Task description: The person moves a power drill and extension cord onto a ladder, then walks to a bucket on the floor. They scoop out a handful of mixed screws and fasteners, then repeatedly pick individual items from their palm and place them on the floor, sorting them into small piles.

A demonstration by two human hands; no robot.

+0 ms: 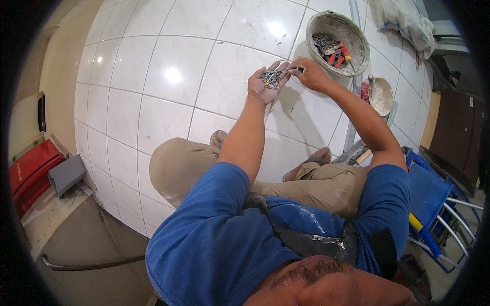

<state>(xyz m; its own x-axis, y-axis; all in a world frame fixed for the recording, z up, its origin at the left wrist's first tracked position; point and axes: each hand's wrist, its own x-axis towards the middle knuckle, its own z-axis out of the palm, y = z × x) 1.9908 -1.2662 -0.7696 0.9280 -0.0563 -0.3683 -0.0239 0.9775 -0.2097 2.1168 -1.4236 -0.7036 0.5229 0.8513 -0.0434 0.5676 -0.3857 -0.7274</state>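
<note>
My left hand [263, 91] is held palm up, cupping a small heap of screws [271, 78], mostly grey with a bit of orange among them. Over the fingertips of that palm, my right hand [311, 75] is closed in a pinch beside the heap. Whatever lies between its thumb and finger is too small to make out. Just beyond the right hand, a dusty bucket [354, 38] contains a pile of small hardware [321, 43], red-handled pliers [338, 58] and a red-and-yellow-handled tool [347, 54].
White floor tiles [138, 66] spread around me. Right of the bucket are a bowl-like container [382, 97] and a long metal bar [353, 102]. Blue folding chairs [431, 196] stand at the right. A red case [35, 173] and a grey box-shaped piece [68, 175] lie at the left.
</note>
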